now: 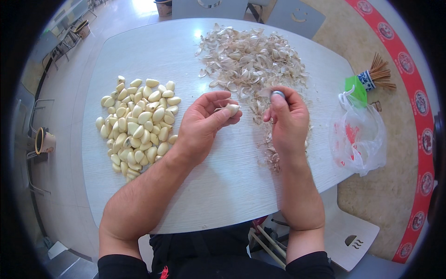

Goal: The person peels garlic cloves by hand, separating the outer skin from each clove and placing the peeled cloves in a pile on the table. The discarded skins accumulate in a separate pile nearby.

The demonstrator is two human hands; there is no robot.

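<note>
A garlic clove (232,109) with loose papery skin at one end is pinched between the thumb and fingers of my left hand (205,117). My right hand (290,117) is curled around a small grey, metallic-looking object (278,93) at the thumb tip; most of it is hidden, so its kind is unclear. A thin flake of garlic skin (265,92) shows beside that thumb. Left of my left hand spreads a heap of peeled garlic cloves (139,120). Beyond both hands lies a large pile of garlic skins (251,57), with scraps trailing toward my right wrist.
The pale table (216,195) has a curved-looking edge. At its right side are a white plastic bag (362,139), a green box (356,91) and a blue-and-white holder (366,80) with chopsticks (381,73). Chairs (296,15) stand beyond, and a chair seat (348,233) is at lower right.
</note>
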